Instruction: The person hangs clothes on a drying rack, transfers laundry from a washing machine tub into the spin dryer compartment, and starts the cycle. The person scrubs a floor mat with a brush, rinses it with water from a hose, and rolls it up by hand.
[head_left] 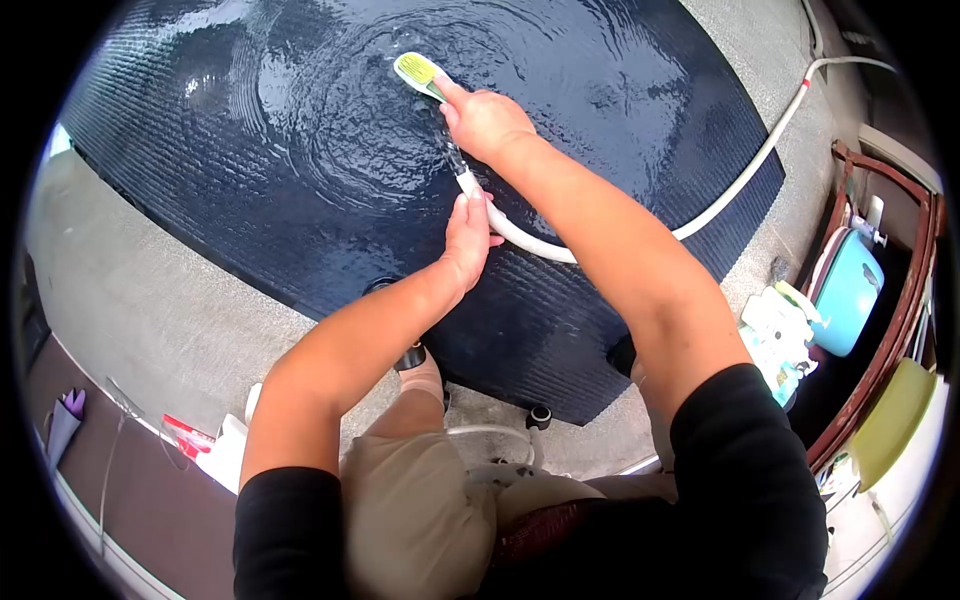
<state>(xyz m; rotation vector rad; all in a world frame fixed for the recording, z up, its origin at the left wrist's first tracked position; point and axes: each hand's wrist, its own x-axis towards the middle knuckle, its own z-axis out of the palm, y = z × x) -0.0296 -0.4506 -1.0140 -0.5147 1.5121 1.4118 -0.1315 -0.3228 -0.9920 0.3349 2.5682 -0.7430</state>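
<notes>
Hands [478,178] extended, right above left.

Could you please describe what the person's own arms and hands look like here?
Plain black short sleeves, the left sleeve and the right sleeve, end above the elbows, leaving the forearms uncovered. The left hand and right hand are bare, with no gloves, watch or bracelet visible.

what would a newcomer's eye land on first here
Probably the green-and-white brush in the right hand, held over the wet, rippling dark ribbed mat at top centre. Just below it, the left hand holds the white hose, with water running from its end. After that, perhaps the bright blue basin at the right edge.
</notes>
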